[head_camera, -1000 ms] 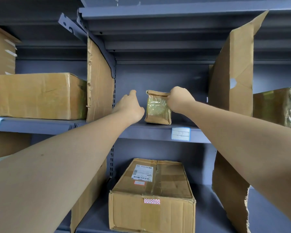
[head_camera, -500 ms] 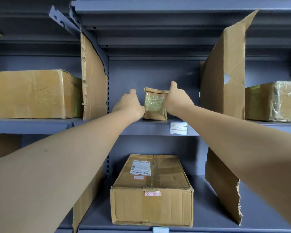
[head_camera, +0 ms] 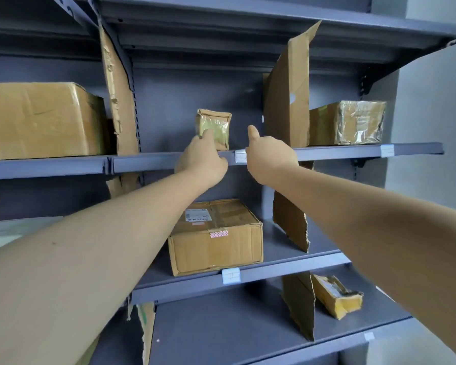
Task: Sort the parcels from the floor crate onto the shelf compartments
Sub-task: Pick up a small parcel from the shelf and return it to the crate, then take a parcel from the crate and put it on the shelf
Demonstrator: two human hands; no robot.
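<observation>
Cardboard small parcel (head_camera: 213, 129) stands upright mid-frame on the shelf (head_camera: 340, 149), left hand (head_camera: 202, 160) fingertips touching, right hand (head_camera: 269, 158) open, empty beside; a nudge could topple it

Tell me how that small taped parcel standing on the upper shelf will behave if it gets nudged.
The small parcel stands upright on a narrow base, taller than wide, so it probably tips backward easily. Its glossy tape wrap looks slippery. The crumpled top edge suggests soft card that dents, and it seems light. The left hand appears to touch its front; the right hand is clear.
</observation>
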